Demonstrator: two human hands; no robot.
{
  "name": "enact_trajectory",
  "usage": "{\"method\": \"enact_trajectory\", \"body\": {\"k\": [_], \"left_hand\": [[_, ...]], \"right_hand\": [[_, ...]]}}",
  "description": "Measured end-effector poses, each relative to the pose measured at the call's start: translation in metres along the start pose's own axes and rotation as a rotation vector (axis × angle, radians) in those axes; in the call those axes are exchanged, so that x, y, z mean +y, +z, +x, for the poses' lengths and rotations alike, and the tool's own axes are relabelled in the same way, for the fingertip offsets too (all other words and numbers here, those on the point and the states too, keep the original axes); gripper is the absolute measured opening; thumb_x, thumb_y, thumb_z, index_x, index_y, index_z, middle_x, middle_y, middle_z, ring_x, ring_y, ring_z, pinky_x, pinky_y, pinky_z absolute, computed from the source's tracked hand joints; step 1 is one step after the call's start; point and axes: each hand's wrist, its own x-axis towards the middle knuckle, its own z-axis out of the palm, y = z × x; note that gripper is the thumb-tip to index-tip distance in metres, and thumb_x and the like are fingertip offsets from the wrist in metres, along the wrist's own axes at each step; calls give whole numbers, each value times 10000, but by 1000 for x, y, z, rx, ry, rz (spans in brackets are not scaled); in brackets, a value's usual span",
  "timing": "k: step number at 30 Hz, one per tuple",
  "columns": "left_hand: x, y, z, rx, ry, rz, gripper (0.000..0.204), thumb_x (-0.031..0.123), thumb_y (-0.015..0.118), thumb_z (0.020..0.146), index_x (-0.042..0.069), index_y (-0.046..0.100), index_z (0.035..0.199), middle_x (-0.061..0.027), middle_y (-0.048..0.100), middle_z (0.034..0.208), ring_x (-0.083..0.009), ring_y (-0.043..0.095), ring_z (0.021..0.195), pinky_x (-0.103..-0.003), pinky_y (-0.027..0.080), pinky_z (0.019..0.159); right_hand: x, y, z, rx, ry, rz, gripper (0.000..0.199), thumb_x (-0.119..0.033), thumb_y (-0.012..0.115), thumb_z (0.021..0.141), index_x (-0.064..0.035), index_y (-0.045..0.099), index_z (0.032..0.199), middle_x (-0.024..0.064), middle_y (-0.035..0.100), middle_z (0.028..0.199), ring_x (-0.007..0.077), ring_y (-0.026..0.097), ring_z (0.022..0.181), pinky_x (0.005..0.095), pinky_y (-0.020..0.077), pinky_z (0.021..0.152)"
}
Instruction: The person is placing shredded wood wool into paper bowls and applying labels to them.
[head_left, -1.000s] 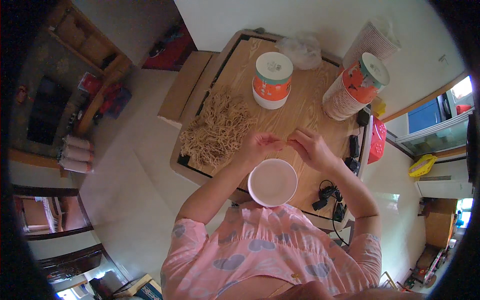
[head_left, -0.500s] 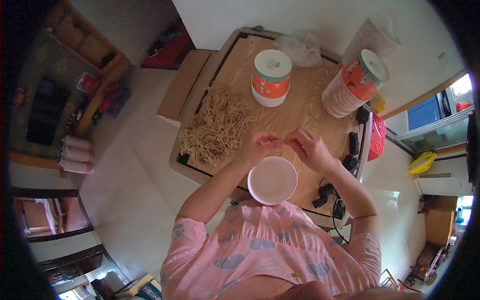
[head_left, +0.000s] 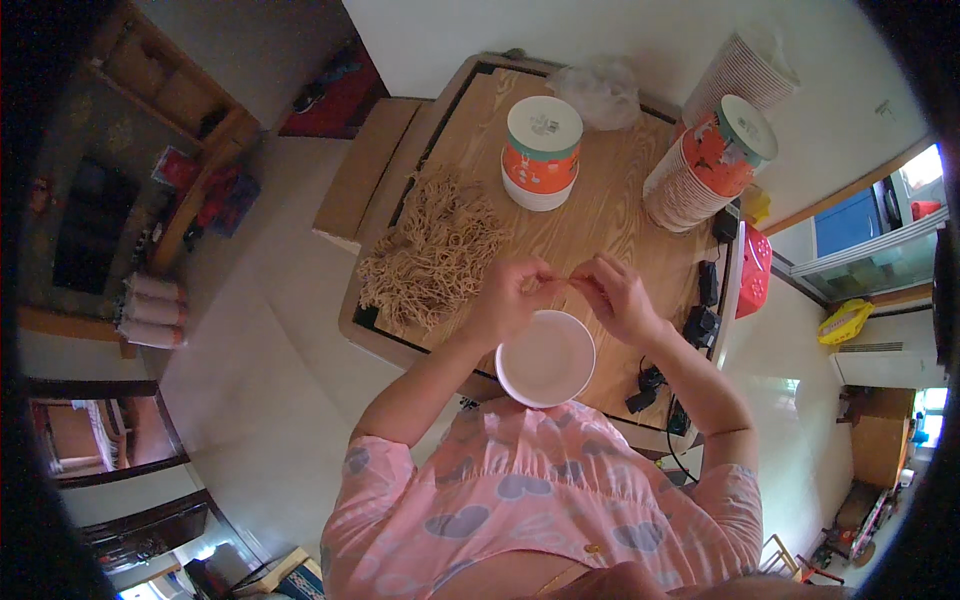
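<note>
Pinches small indistinct thing in fingers of left hand and right hand, near round white bowl, tangled tan string.

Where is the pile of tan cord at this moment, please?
In the head view, the pile of tan cord lies on the left side of the wooden table, just left of the left hand.

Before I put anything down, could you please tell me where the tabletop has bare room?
The widest bare tabletop lies between the short paper-tub stack and the tall paper-tub stack, reaching toward the right hand. Tangled tan cords crowd the left, black power adapters the right edge.
</note>
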Motion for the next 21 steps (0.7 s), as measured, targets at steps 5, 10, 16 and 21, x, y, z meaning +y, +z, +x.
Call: {"method": "enact_trajectory", "body": {"k": [5,10,16,21], "left_hand": [[0,-1,-2,123,600,631,176,74,678,630,84,602,789,-20,553,768,-183,533,804,-390,374,871],[-23,3,-11,102,645,683,209,70,679,628,105,595,817,-28,541,844,-203,505,892,-423,359,894],[-88,11,-37,139,164,430,131,67,652,701,85,603,822,-57,550,878,-245,536,828,-387,439,747],[-103,18,-66,171,-114,400,349,110,653,723,97,541,1053,-115,543,955,-276,566,787,-377,462,688]], "right_hand": [[5,15,-13,-14,415,271,52,-48,590,808,-21,557,839,17,520,697,105,497,623,245,407,537],[8,32,-23,17,636,481,59,-80,597,823,-35,569,850,-58,467,671,20,424,623,191,360,524],[16,17,-26,322,758,802,81,-127,583,844,-47,571,848,-71,493,678,5,401,569,179,313,478],[18,-4,-28,372,757,821,80,-127,597,837,-50,576,848,-66,506,704,6,401,571,177,309,478]]}}
